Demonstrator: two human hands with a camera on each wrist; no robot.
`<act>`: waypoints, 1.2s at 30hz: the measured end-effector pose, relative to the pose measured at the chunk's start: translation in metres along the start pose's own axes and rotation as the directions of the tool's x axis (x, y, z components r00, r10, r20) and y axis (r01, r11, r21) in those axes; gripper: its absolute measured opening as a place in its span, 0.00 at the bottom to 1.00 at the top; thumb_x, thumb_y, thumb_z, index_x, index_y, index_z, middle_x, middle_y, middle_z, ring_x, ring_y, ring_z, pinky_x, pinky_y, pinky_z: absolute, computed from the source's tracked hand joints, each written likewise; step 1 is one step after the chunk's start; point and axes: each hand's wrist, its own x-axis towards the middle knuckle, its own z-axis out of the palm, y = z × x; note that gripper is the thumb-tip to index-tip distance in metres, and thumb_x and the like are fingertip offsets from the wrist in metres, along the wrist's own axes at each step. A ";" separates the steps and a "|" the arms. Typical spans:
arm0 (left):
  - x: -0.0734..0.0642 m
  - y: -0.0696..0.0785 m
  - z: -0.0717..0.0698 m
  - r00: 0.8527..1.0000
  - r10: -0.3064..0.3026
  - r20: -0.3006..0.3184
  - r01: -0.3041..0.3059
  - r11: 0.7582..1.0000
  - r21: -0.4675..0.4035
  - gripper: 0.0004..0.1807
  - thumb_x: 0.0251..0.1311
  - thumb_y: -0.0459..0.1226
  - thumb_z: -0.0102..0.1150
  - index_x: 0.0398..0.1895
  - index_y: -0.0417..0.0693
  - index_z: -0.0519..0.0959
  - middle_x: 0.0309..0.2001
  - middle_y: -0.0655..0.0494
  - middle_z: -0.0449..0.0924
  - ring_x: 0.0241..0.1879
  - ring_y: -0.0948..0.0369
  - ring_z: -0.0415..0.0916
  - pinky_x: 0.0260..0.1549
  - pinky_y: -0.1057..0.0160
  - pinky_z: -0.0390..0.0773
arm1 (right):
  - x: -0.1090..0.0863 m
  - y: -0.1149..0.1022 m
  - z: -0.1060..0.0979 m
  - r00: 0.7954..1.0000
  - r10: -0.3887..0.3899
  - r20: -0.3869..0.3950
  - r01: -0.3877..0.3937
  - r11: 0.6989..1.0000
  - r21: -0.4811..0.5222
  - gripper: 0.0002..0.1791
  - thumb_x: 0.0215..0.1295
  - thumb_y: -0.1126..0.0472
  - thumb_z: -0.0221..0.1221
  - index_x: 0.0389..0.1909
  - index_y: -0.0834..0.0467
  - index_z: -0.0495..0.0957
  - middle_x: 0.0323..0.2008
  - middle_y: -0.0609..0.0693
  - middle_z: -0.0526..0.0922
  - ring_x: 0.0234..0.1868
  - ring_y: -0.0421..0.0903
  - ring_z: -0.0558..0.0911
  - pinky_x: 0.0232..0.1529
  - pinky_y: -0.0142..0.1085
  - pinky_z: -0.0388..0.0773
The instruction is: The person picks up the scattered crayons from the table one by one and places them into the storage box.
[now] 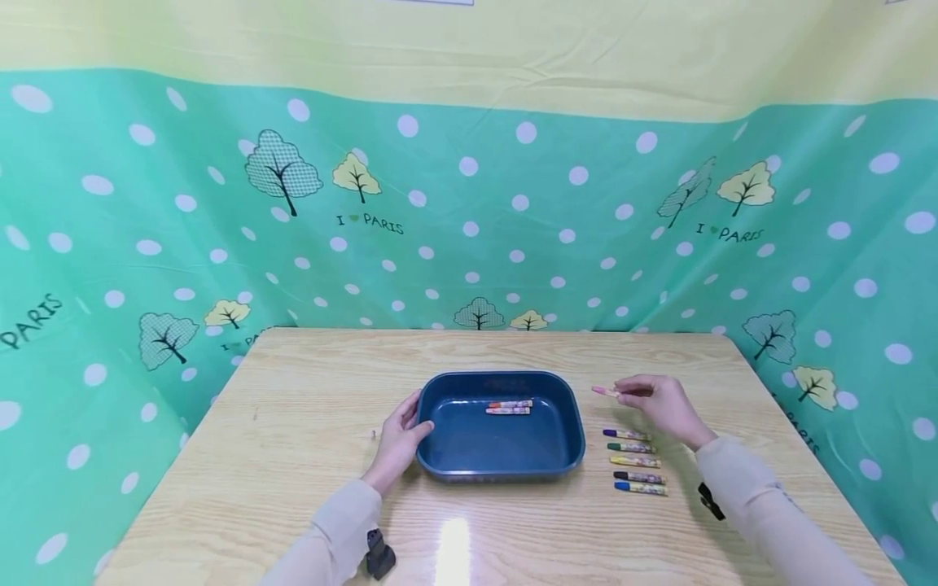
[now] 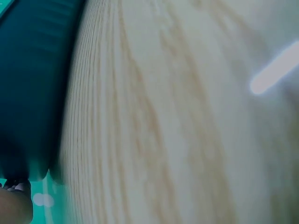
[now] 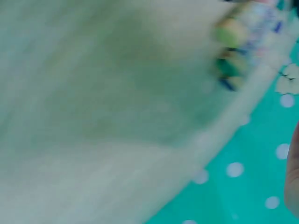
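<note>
My left hand [image 1: 398,439] grips the left wall of a dark blue plastic tray [image 1: 506,472], its thumb over the rim. Inside the tray lie two crayons, a red-orange one [image 1: 510,404] and a paler pinkish-orange one [image 1: 508,411], side by side near the back. Right of the tray, my right hand [image 1: 663,407] pinches a pink crayon [image 1: 604,391] by one end, with its tip pointing toward the tray. In the left wrist view the tray's dark side [image 2: 32,93] fills the left edge, and part of the hand [image 2: 16,205] shows at the lower corner.
A column of crayons lies right of the tray: purple [image 1: 627,435], green [image 1: 632,448], yellow [image 1: 635,462], black [image 1: 639,478] and blue [image 1: 641,489]. A tiny object [image 1: 374,435] sits left of the left hand. Behind the wooden table [image 1: 308,391] hangs a green dotted curtain [image 1: 469,212].
</note>
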 end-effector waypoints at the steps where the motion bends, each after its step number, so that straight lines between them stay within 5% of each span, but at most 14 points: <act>1: 0.000 0.000 0.000 1.000 -0.006 -0.001 0.006 1.000 -0.004 0.33 0.55 0.24 0.51 0.67 0.40 0.59 0.67 0.38 0.57 0.66 0.45 0.56 0.62 0.53 0.63 | 0.001 -0.006 0.000 1.000 -0.005 -0.001 0.005 1.000 0.009 0.16 0.57 0.62 0.61 0.47 0.62 0.79 0.44 0.58 0.82 0.43 0.51 0.81 0.38 0.31 0.82; 13: 0.003 0.002 0.001 1.000 0.002 0.006 -0.002 1.000 -0.007 0.33 0.55 0.24 0.52 0.67 0.41 0.59 0.67 0.38 0.57 0.65 0.45 0.57 0.62 0.52 0.64 | 0.011 -0.059 0.021 0.997 -0.072 -0.005 0.072 0.994 0.087 0.14 0.57 0.63 0.61 0.45 0.61 0.81 0.44 0.57 0.83 0.44 0.51 0.81 0.38 0.32 0.83; 28: 0.001 -0.003 0.001 1.000 0.003 0.012 -0.003 1.000 0.003 0.33 0.55 0.25 0.51 0.67 0.40 0.58 0.67 0.37 0.57 0.66 0.44 0.56 0.62 0.51 0.64 | 0.031 -0.095 0.092 0.992 -0.089 0.088 0.083 0.994 0.068 0.12 0.52 0.67 0.63 0.40 0.61 0.83 0.35 0.50 0.85 0.35 0.41 0.81 0.35 0.32 0.82; 36: 0.000 -0.002 0.000 1.000 0.002 0.011 -0.002 1.000 0.010 0.33 0.56 0.25 0.51 0.67 0.41 0.58 0.67 0.39 0.57 0.66 0.45 0.56 0.62 0.52 0.64 | 0.043 -0.094 0.120 0.990 0.012 0.139 -0.024 0.996 0.087 0.10 0.50 0.68 0.65 0.36 0.59 0.84 0.30 0.47 0.84 0.31 0.39 0.80 0.32 0.32 0.81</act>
